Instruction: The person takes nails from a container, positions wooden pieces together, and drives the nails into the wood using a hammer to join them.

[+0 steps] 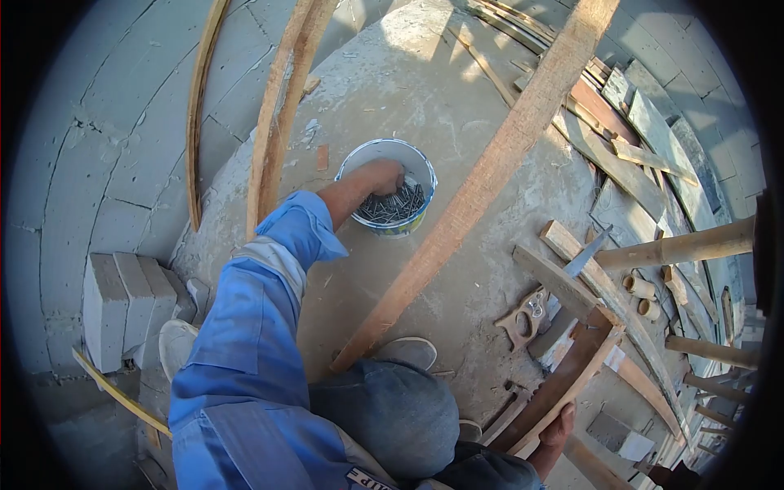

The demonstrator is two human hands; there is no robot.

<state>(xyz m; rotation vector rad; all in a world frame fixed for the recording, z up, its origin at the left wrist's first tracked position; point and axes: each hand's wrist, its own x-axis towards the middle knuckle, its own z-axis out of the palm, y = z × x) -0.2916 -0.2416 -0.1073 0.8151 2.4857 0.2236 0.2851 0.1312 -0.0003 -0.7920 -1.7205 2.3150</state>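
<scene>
Head view: nail-picking appears in hand, the left hand point(382, 177) half-curled among nails point(394, 206) in the bucket point(387, 148) at twelve o'clock, its hold undeterminable, the right hand point(558, 426) wrapped round a wooden piece point(565, 369) near half-past four; the next move calls for a clean pinch.

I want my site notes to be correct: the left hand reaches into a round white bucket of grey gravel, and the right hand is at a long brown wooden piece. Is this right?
Not gravel: the head view shows thin metal nails in the round white bucket. Otherwise right: the left hand reaches into it, and the right hand is at the long brown wooden piece.
</scene>
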